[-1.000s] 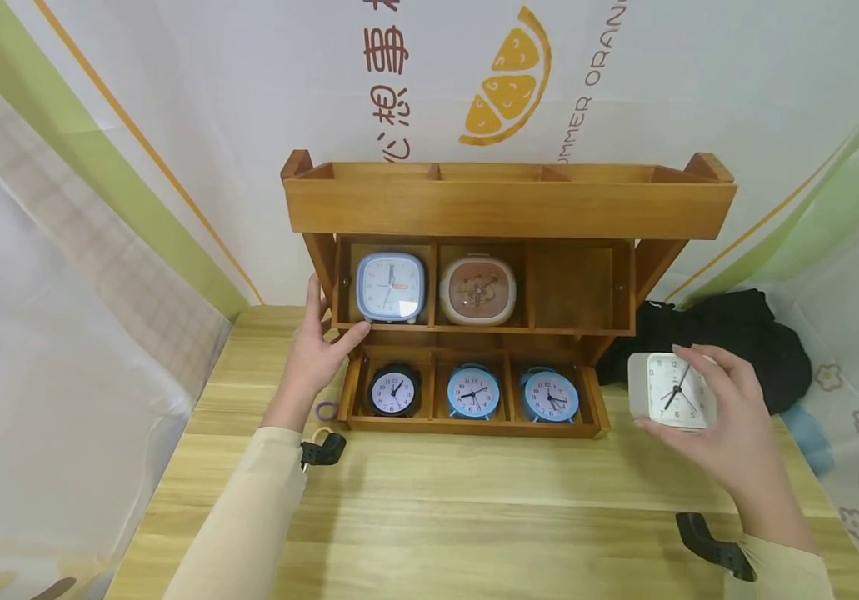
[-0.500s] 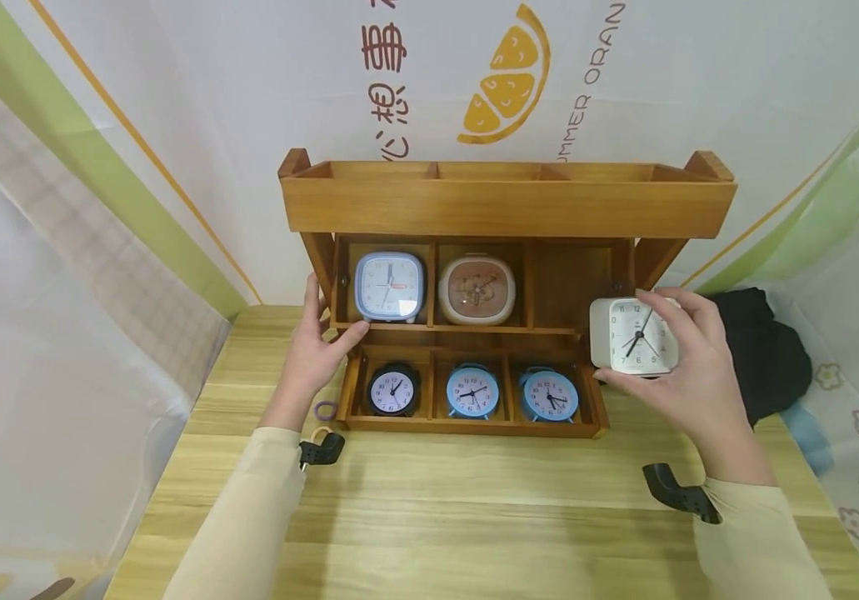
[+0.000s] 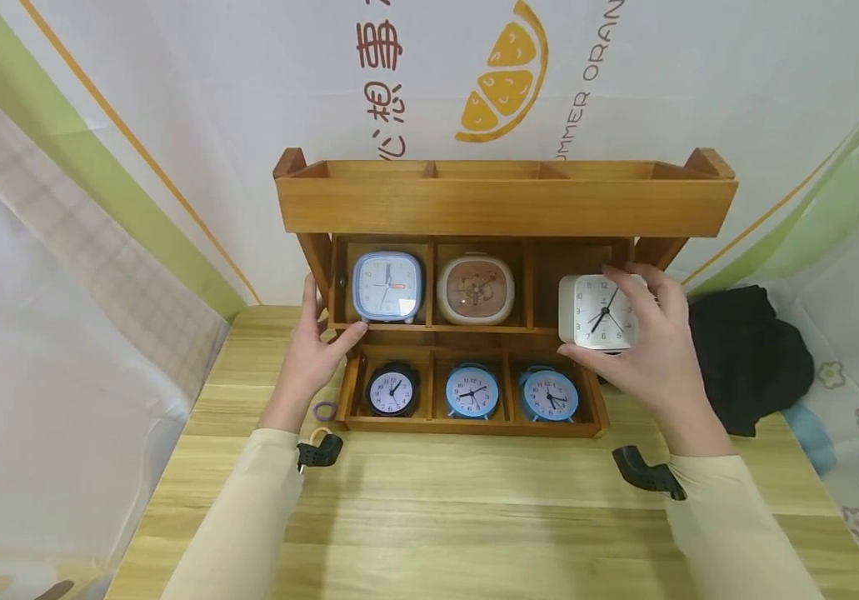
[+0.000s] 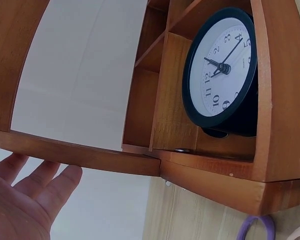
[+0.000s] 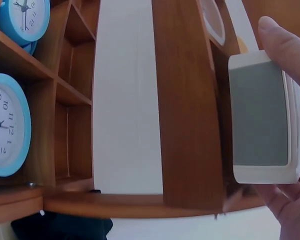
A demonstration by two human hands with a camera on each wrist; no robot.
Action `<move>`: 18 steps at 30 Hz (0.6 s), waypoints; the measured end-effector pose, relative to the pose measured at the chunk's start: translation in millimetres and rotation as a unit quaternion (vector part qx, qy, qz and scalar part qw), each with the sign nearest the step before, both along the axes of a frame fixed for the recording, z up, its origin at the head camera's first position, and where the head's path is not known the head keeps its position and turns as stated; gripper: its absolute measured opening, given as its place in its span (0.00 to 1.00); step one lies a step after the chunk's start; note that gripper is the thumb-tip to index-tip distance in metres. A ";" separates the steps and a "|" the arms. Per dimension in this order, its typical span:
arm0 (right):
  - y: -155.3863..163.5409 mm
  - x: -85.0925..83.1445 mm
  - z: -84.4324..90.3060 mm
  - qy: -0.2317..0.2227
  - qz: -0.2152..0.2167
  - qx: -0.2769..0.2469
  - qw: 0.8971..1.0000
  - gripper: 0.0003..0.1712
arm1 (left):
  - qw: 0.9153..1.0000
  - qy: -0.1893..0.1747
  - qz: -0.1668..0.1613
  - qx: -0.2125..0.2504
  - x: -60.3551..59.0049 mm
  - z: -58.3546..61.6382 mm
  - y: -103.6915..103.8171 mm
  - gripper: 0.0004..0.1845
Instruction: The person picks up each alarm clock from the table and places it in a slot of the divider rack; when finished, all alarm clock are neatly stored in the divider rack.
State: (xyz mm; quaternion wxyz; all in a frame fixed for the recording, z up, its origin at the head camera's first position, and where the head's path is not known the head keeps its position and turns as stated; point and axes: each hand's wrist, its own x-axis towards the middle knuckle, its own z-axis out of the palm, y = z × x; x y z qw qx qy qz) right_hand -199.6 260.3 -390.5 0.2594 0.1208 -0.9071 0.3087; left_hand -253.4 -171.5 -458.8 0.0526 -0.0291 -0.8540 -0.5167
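Note:
My right hand (image 3: 650, 337) pinches a white square alarm clock (image 3: 604, 312), thumb below and fingers above, at the right compartment of the rack's middle tier. In the right wrist view, the clock's grey underside (image 5: 260, 115) shows. My left hand (image 3: 314, 354) grips the left end of the wooden rack (image 3: 504, 208), thumb at the middle tier's front lip and fingers along the side. A blue-rimmed clock (image 3: 387, 287) and a cream clock with a brown face (image 3: 476, 289) stand in that tier's left and middle compartments.
In the bottom tier stand a black round clock (image 3: 392, 392) and two light-blue round clocks, one in the middle (image 3: 472, 392) and one at right (image 3: 550, 395). A purple ring (image 3: 325, 410) lies left of the rack. Black cloth (image 3: 747, 358) lies at right.
My right hand has carried the white clock left and upward, from beside the rack to the middle tier's right compartment. My left hand has kept its place on the rack.

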 end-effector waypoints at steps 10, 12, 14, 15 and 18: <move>-8.9 -21.6 -7.2 0.049 0.021 0.013 0.998 0.61 | 1.000 0.001 -0.002 0.002 -1.8 -2.7 0.5 0.60; -10.0 -25.5 -8.2 0.057 0.025 0.009 0.998 0.62 | 1.000 0.001 -0.001 0.004 -1.7 -2.5 0.2 0.60; -11.3 -29.4 -8.8 0.063 0.027 0.006 0.998 0.63 | 1.000 0.000 -0.001 0.004 -1.7 -2.3 -0.4 0.60; -12.1 -31.3 -9.0 0.064 0.027 0.006 0.998 0.64 | 1.000 0.000 -0.001 0.004 -1.6 -2.2 -0.7 0.60; -14.5 -37.1 -9.3 0.057 0.029 0.002 0.998 0.62 | 1.000 -0.003 -0.001 0.005 -1.1 -2.1 -1.3 0.60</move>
